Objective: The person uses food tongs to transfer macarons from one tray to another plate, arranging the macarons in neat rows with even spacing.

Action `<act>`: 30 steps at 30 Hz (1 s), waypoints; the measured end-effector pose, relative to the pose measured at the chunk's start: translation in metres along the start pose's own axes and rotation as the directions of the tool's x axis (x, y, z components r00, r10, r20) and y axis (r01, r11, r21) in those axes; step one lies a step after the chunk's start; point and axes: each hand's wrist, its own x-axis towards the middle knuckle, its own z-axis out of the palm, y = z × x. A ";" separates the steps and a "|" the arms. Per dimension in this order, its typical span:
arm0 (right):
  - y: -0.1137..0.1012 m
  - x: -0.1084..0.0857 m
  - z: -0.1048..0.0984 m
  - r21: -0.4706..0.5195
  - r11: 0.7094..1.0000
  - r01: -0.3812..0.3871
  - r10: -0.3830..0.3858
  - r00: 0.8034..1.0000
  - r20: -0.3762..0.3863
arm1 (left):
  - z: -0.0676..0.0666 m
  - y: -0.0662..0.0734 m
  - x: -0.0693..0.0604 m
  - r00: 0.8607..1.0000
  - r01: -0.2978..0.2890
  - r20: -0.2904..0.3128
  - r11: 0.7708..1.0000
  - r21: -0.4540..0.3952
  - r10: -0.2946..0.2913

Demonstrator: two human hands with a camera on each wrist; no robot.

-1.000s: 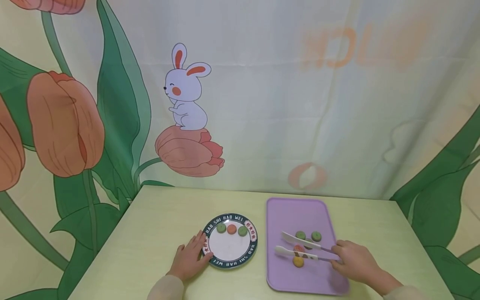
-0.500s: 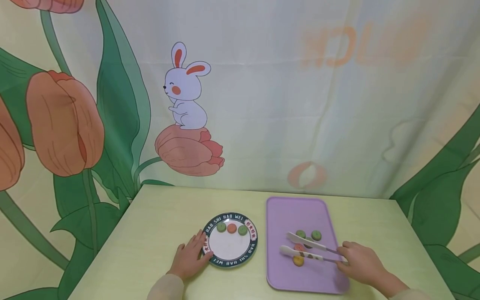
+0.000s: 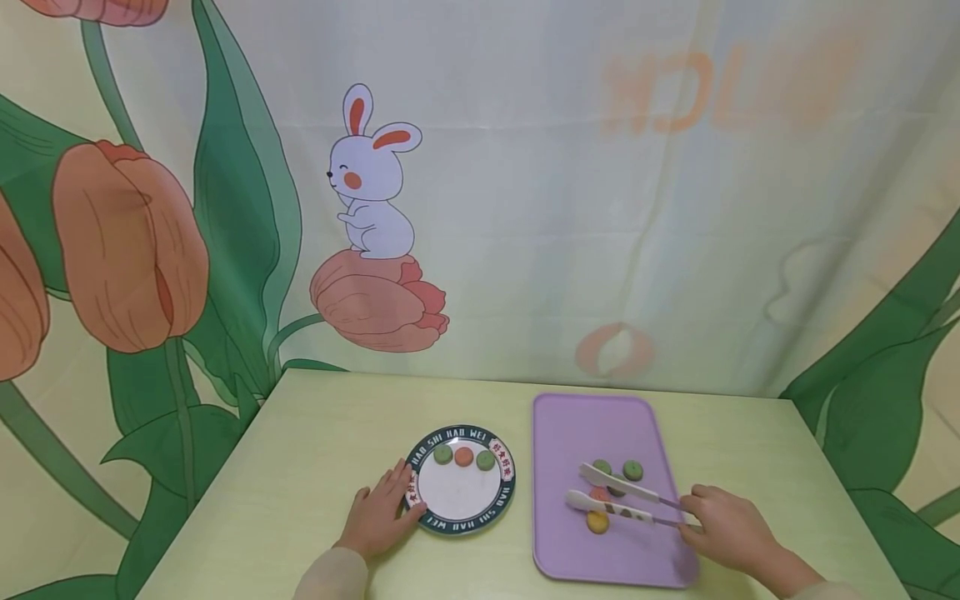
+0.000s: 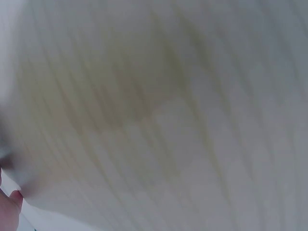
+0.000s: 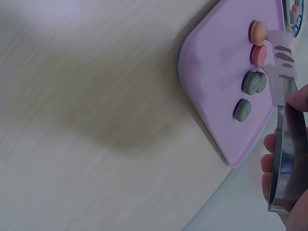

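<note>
My right hand (image 3: 726, 527) holds a pair of tongs (image 3: 630, 510) with white tips and metal arms. The tips are spread apart over the purple tray (image 3: 570, 554). Under and around them on the tray lie several macarons: green ones such as the green macaron (image 3: 633, 471), a pink macaron (image 5: 259, 56) and an orange-yellow macaron (image 3: 597, 522). The tongs partly cover the pink one in the head view. My left hand (image 3: 380, 517) rests at the left rim of a round plate (image 3: 459, 527) with a dark patterned border. Two green macarons and a pink-orange macaron (image 3: 464, 457) sit in a row on it.
The pale wooden table (image 3: 330, 433) carries both plate and tray, with a narrow gap between them. Behind its far edge hangs a curtain (image 3: 510, 250) printed with tulips and a rabbit. Mostly blurred tabletop fills the left wrist view.
My right hand has drawn the tongs slightly to the right over the tray, and their tips stay spread. The left hand, the plate and the macarons have kept their places.
</note>
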 end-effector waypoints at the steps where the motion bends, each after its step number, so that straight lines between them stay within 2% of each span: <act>1: 0.000 0.000 0.000 0.002 1.000 -0.009 0.009 1.000 0.007 | 0.000 0.000 0.000 1.000 -0.002 -0.002 1.000 -0.001 0.002; 13: 0.002 -0.005 0.002 0.017 0.998 -0.056 0.056 0.998 0.039 | -0.001 0.002 0.001 1.000 0.003 -0.002 1.000 0.001 -0.003; 23: 0.006 -0.009 0.003 0.028 0.995 -0.098 0.094 0.989 0.111 | 0.002 -0.001 0.001 1.000 -0.004 -0.019 1.000 0.000 0.004; 30: 0.011 -0.013 0.006 0.036 0.995 -0.097 0.093 0.991 0.098 | 0.001 0.000 0.000 1.000 -0.004 -0.017 1.000 -0.002 0.004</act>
